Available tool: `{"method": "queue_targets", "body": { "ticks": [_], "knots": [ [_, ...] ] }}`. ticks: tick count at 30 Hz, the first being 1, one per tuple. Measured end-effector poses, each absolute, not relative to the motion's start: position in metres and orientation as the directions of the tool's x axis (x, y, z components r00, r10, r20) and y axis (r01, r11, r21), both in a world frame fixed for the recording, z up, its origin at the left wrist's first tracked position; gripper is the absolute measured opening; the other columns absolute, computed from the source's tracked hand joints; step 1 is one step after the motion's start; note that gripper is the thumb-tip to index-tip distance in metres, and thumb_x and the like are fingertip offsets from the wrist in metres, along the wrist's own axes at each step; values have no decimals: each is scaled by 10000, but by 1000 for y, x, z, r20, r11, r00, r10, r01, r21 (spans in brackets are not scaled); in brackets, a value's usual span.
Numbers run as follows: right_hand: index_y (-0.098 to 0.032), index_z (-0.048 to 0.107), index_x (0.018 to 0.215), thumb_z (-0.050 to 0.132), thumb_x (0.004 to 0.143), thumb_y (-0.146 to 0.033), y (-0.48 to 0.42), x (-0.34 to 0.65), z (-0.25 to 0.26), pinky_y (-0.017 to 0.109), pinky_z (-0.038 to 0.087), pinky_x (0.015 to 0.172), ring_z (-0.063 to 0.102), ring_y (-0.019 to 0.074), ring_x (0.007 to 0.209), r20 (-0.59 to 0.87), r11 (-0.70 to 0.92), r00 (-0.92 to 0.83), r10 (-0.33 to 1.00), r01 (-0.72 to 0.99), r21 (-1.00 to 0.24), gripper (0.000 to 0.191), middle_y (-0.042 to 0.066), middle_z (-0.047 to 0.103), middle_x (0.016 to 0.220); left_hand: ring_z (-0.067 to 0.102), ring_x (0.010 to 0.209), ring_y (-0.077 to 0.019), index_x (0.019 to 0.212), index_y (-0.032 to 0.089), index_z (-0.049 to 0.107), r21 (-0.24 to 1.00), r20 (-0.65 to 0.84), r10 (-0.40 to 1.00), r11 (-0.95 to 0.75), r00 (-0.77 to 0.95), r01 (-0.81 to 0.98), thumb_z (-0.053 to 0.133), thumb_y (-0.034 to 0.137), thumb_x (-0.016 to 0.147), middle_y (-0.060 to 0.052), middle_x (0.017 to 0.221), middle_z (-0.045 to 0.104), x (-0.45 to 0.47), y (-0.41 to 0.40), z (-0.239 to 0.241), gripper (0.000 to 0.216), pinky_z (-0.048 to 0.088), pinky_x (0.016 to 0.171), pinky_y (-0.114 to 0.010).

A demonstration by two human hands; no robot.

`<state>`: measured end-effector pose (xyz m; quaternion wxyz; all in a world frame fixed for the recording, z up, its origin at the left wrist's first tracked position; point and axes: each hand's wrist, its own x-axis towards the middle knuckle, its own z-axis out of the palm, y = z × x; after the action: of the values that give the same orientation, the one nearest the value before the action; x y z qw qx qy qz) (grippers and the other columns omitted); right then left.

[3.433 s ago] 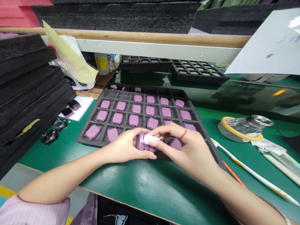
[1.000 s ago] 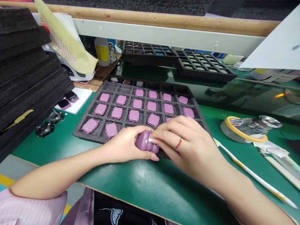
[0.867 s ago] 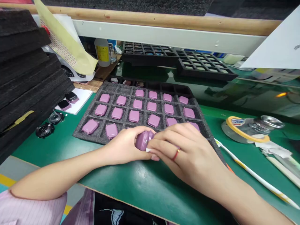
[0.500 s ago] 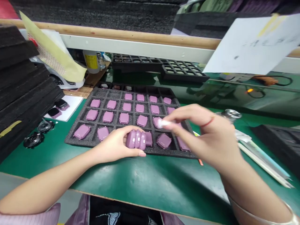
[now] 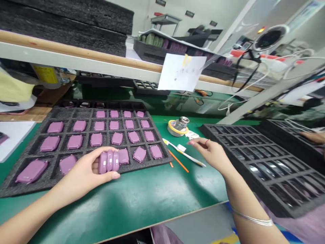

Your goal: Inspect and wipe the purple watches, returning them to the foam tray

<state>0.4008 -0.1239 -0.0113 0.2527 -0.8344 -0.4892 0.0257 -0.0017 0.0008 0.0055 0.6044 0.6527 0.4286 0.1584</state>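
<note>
My left hand (image 5: 85, 167) rests at the front edge of a grey foam tray (image 5: 86, 115) and is shut on a stack of 3 mauve-pink rounded device cases (image 5: 109, 161), held on edge. Rows of similar cases (image 5: 96, 139) sit in the tray's square pockets. My right hand (image 5: 209, 153) is away to the right of the tray, above the green mat (image 5: 142, 189), with nothing visible in its fingers. Its fingertips point towards a white-and-yellow brush (image 5: 184, 154) and a small white scrap (image 5: 192, 135).
A thin orange stick (image 5: 178, 161) lies by the brush. A yellow tape roll and metal jar (image 5: 178, 126) stand beyond. A black tray of dark items (image 5: 264, 162) lies to the right. A co-worker's hand (image 5: 312, 137) is at the far right. A white note (image 5: 180, 72) hangs ahead.
My view has swung right. My right hand has left the cases and moved right, with no white wipe showing now. My left hand still holds the stack.
</note>
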Motion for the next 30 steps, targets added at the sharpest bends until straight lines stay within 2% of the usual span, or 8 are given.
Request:
{"method": "queue_targets", "body": {
  "ticks": [5, 12, 17, 19, 22, 25, 27, 30],
  "knots": [
    [-161, 712, 1042, 568, 983, -414, -131, 449, 2, 390, 549, 850, 700, 202, 872, 199, -604, 704, 681, 695, -391, 297, 66, 748, 947, 729, 1067, -283, 1246, 281, 578, 913, -298, 763, 53, 573, 404, 846, 519, 665, -35, 1123, 754, -3, 3, 1, 683, 598, 957, -406],
    [-159, 652, 1158, 638, 969, -370, -85, 459, -19, 416, 583, 875, 679, 209, 1004, 111, -705, 758, 643, 642, -303, 283, 74, 679, 1164, 725, 1074, -278, 1251, 272, 569, 921, -280, 761, 42, 585, 387, 840, 501, 675, -38, 1135, 748, -3, 3, 2, 676, 583, 983, -416],
    [-152, 695, 1010, 685, 931, -315, -65, 438, 0, 394, 571, 844, 696, 207, 926, 222, -672, 748, 625, 661, -335, 182, 63, 720, 1007, 728, 1034, -251, 1232, 257, 576, 930, -294, 742, 77, 603, 359, 848, 385, 671, -34, 1121, 740, -2, -2, 9, 637, 570, 982, -414],
    [-129, 735, 919, 672, 906, -238, -62, 417, 18, 416, 537, 818, 714, 310, 922, 344, -619, 729, 592, 684, -385, 126, 157, 740, 884, 721, 1018, -237, 1217, 251, 584, 935, -291, 728, 79, 620, 346, 846, 346, 676, -30, 1115, 731, -3, -4, 11, 609, 556, 986, -414],
    [-155, 698, 1103, 681, 889, -326, -60, 365, 37, 383, 542, 680, 723, 282, 790, 521, -429, 655, 547, 754, -497, 275, 148, 757, 930, 703, 1013, -236, 1205, 232, 593, 947, -273, 719, 85, 639, 309, 862, 334, 666, -42, 1118, 714, -3, -5, 11, 611, 546, 971, -414],
    [-241, 740, 894, 726, 869, -324, -62, 291, 41, 378, 572, 692, 717, 233, 713, 705, 252, 87, 704, 897, -362, 88, 50, 767, 815, 690, 1029, -244, 1199, 226, 605, 960, -239, 723, 75, 649, 270, 885, 338, 647, -57, 1148, 707, -5, -4, 7, 628, 536, 965, -416],
    [-250, 720, 989, 678, 917, -198, -63, 243, 38, 328, 597, 754, 734, 194, 811, 675, 552, -264, 689, 794, -253, 99, 37, 777, 921, 684, 1031, -245, 1198, 229, 613, 968, -199, 731, 44, 653, 246, 891, 351, 646, -59, 1149, 708, -5, -5, 3, 630, 526, 965, -410],
    [-219, 693, 1005, 650, 936, -134, -58, 194, 32, 282, 600, 770, 717, 165, 842, 611, 732, -470, 637, 617, -289, 118, 42, 757, 931, 667, 1018, -237, 1178, 217, 626, 978, -128, 742, -16, 659, 208, 889, 346, 651, -51, 1118, 707, -6, -4, -1, 602, 518, 921, -368]
  ]
}}
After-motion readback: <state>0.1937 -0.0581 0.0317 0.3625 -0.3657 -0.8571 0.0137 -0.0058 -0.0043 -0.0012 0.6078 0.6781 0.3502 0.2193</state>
